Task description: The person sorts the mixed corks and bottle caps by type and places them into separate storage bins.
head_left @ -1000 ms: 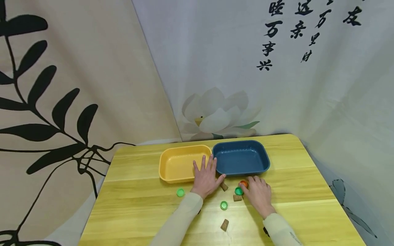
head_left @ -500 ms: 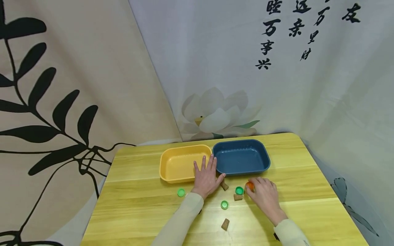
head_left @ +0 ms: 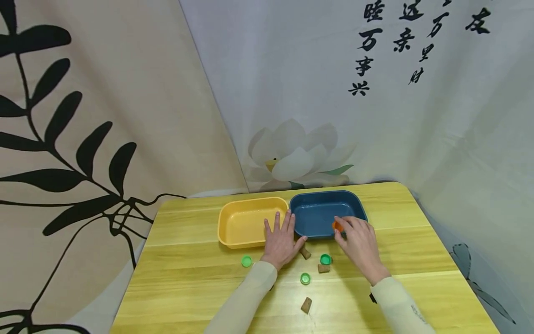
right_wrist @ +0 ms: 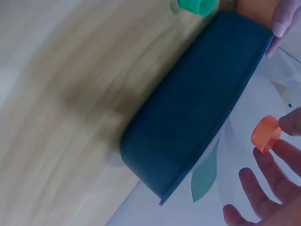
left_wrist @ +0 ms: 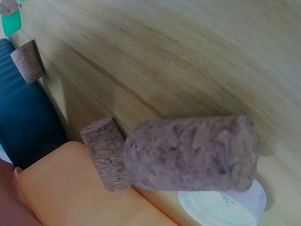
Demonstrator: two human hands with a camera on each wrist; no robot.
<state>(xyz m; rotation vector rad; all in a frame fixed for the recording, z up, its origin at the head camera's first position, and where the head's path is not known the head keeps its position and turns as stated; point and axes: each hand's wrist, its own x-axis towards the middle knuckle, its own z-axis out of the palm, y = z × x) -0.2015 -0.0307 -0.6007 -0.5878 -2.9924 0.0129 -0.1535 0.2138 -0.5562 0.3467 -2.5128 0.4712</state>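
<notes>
My right hand [head_left: 359,246] pinches an orange bottle cap [head_left: 338,226] between thumb and fingertips, over the near rim of the blue tray [head_left: 317,208]. In the right wrist view the cap [right_wrist: 264,134] shows hollow, held above the tray's edge, the other fingers spread. My left hand [head_left: 279,242] lies with fingers spread at the corner of the yellow tray [head_left: 238,222], fingertips reaching the rims where both trays meet. A cork [head_left: 306,253] lies beside its thumb. In the left wrist view two corks, a large one [left_wrist: 193,153] and a smaller one [left_wrist: 107,155], show near the yellow tray.
A green cap [head_left: 326,259] sits near a cork [head_left: 323,268] in front of the blue tray. Closer to me are another green cap [head_left: 305,278] and a cork [head_left: 306,305]. A light green cap [head_left: 246,261] lies before the yellow tray. Printed cloth [head_left: 288,93] hangs behind the table.
My right hand has picked up the orange cap from the table, shifted it right, and lifted it forward over the blue tray's near edge. The left hand stays put.
</notes>
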